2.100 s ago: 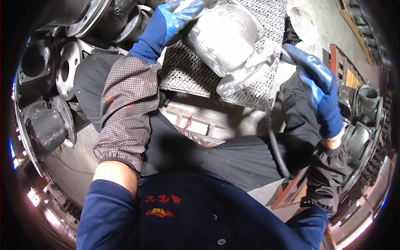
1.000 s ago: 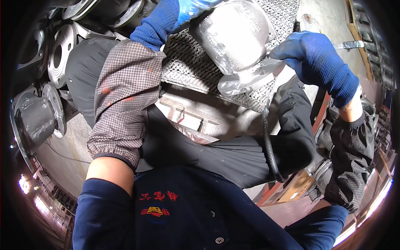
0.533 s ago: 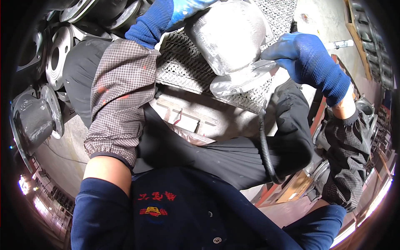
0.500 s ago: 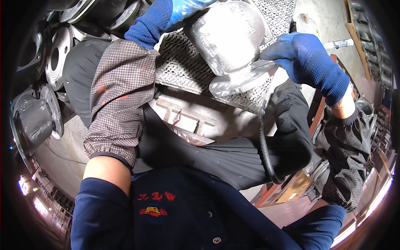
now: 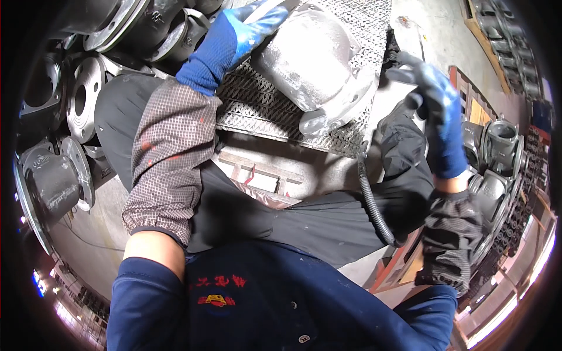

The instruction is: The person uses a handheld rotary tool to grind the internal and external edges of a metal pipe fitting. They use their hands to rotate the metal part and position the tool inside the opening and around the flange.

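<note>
A pale grey cast-metal flanged valve body (image 5: 310,55) lies tilted on a textured metal-mesh work surface (image 5: 257,111) in front of me. My left hand (image 5: 252,29), in a blue knit glove with a coated palm, grips the rim of its flange at the upper left. A smaller flange (image 5: 342,108) on the body faces the lower right. My right hand (image 5: 436,93), gloved likewise and blurred by motion, is off the casting to its right. Its fingers are apart, and nothing shows in them.
Dark flanged castings (image 5: 50,175) crowd the floor at left; more castings (image 5: 500,140) stand at right beside a red frame (image 5: 456,82). A ribbed black hose (image 5: 374,207) runs down over my right leg. Racked parts (image 5: 509,41) line the far right.
My right hand has let go of the lower flange and moved right and down. The casting has shifted slightly, its lower flange turned more toward the right. My left hand stays on the upper rim.
</note>
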The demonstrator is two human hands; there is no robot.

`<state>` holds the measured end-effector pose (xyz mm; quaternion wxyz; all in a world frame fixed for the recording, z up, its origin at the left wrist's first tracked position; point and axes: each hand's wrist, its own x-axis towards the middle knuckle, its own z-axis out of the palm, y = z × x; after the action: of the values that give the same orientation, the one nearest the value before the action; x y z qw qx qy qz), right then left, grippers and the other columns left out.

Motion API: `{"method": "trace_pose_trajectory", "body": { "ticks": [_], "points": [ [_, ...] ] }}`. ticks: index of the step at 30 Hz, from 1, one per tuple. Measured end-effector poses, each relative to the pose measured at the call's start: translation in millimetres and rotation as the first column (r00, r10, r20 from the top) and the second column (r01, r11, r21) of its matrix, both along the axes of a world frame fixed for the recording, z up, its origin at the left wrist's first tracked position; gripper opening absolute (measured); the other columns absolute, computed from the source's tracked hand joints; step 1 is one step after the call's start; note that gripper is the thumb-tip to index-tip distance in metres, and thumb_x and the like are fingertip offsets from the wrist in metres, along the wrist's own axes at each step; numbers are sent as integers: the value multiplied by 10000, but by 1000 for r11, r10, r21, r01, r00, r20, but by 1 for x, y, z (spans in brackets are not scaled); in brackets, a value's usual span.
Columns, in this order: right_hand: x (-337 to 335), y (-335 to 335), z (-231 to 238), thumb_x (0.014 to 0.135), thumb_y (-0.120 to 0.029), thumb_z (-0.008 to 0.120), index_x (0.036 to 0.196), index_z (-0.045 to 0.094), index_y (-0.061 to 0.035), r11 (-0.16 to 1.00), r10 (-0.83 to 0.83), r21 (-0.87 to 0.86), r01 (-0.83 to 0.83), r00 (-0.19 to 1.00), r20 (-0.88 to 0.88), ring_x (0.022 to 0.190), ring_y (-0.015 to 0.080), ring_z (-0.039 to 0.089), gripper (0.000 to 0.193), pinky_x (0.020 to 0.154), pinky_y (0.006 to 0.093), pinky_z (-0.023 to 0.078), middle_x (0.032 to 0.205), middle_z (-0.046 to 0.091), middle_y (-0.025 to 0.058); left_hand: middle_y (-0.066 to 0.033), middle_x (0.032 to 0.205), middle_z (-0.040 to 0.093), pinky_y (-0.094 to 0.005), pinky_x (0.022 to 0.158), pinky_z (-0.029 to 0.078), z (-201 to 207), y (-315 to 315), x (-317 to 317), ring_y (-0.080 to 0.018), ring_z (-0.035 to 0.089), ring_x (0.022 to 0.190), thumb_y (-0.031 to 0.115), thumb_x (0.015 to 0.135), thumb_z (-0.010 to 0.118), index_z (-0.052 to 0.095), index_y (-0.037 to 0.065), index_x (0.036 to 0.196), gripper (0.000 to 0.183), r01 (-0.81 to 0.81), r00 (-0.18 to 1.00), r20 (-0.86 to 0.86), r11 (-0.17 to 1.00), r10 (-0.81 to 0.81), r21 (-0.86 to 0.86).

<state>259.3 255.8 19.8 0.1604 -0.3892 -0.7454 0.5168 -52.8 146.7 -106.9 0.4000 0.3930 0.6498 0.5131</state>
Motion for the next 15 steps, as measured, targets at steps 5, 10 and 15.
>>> {"method": "trace_pose_trajectory", "body": {
  "ticks": [5,10,15],
  "points": [
    [-4,-61,-63,932,-422,532,1281,565,-56,845,-442,-300,442,894,70,699,77,571,507,490,193,372,1084,610,73,-75,1074,669,-229,849,489,38,-13,42,-107,600,968,164,905,648,580,-42,1232,393,-204,979,7,979,204,-6],
    [-10,-47,-123,984,-238,521,1308,484,51,933,-359,-169,318,853,-378,1070,130,580,436,933,251,450,1192,595,103,-94,1068,661,-260,822,487,37,-11,43,-125,584,922,292,918,635,577,-41,1230,461,-222,961,-184,972,205,-77],
    [-25,-24,-143,971,-146,521,1303,473,78,860,-454,-495,124,630,-631,1119,155,569,404,1012,256,425,1228,587,119,-245,1093,637,-407,834,515,29,-8,34,-358,640,973,303,903,553,412,51,1393,569,-189,329,-943,975,-47,-115]
  ]
}}
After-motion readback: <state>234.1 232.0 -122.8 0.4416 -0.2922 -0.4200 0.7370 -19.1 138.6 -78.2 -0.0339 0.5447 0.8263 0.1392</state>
